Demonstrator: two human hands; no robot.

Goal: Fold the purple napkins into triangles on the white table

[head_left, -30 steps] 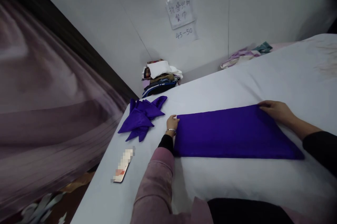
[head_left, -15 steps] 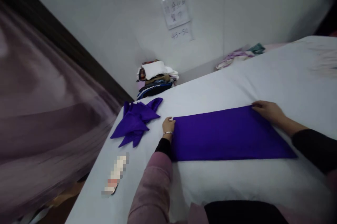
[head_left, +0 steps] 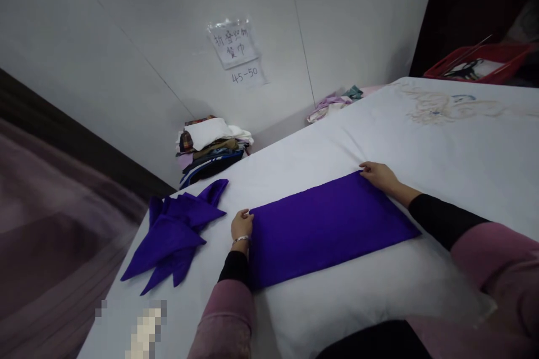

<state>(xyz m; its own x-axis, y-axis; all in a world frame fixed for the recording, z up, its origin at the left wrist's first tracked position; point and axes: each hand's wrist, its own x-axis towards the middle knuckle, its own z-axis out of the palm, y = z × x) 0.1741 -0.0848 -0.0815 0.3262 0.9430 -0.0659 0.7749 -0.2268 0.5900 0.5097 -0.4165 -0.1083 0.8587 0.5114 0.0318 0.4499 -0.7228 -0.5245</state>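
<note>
A purple cloth napkin (head_left: 324,230), folded into a long rectangle, lies flat on the white-covered table (head_left: 295,171). My left hand (head_left: 242,225), with a bracelet at the wrist, pinches its far left corner. At the far right corner, the fingers of my right hand (head_left: 379,175) are closed on the edge. To the left of my left hand lies a loose heap of purple folded napkins (head_left: 172,230) with pointed corners.
A stack of folded clothes (head_left: 213,148) stands beyond the far edge by the wall, with more crumpled fabric (head_left: 330,105) farther right. A red basket (head_left: 480,64) is at the back right. A pixelated object (head_left: 145,333) lies front left. Handwritten sheets (head_left: 236,47) hang on the wall.
The camera view has turned, shifting the scene left and bringing the red basket into view. Both hands keep hold of the same napkin corners.
</note>
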